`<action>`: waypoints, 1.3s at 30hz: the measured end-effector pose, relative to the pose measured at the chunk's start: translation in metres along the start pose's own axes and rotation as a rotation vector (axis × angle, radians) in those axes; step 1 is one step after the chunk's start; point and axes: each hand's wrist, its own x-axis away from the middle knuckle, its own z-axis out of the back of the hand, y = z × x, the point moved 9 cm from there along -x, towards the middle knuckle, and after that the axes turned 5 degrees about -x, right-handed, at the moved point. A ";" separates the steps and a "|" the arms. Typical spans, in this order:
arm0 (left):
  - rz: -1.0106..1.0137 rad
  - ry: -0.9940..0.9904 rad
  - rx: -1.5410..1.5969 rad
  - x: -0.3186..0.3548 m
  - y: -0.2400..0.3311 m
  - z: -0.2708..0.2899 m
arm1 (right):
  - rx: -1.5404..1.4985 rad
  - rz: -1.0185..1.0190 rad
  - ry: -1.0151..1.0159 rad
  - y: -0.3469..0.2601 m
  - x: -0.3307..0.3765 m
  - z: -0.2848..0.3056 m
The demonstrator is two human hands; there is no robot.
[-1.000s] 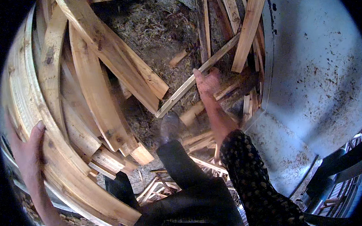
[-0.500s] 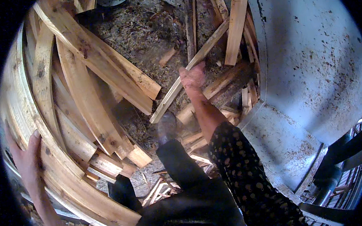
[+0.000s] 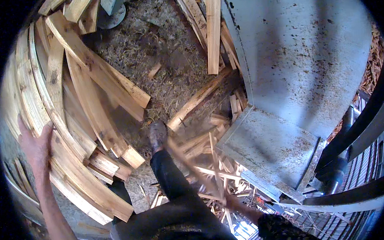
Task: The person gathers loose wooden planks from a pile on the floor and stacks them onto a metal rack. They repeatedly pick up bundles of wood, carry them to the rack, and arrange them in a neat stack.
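My left hand (image 3: 34, 143) lies with thumb and fingers spread on the long wooden boards (image 3: 91, 186) at the left. These boards are stacked side by side, and their near ends reach my lap. My right hand (image 3: 236, 206) is at the lower right, blurred by motion and closed on a thin wooden strip (image 3: 190, 165). The strip, also smeared, slants from the hand up toward my shoe (image 3: 158, 135). More split boards (image 3: 102, 111) lean in a pile beyond the left stack.
A rusty pale metal panel (image 3: 293, 71) rises on the right, with a metal ledge (image 3: 271, 142) below it. Upright planks (image 3: 214, 32) stand by the panel. A thick split log (image 3: 199, 98) lies on the dirt floor (image 3: 153, 44). Thin wood scraps (image 3: 229, 170) are heaped below the ledge.
My right hand has swung down and toward me with the wooden strip. The view has shifted to the right. My left hand remains on the boards.
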 end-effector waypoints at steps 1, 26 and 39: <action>0.012 0.033 -0.079 0.000 -0.004 0.003 | 0.021 0.024 -0.207 -0.010 0.032 -0.019; 0.024 0.100 -0.151 0.001 -0.010 0.003 | -0.671 0.509 -0.052 -0.326 -0.194 0.224; 0.070 0.121 -0.035 0.001 -0.026 -0.003 | -0.562 1.187 -0.055 -0.502 -0.147 0.218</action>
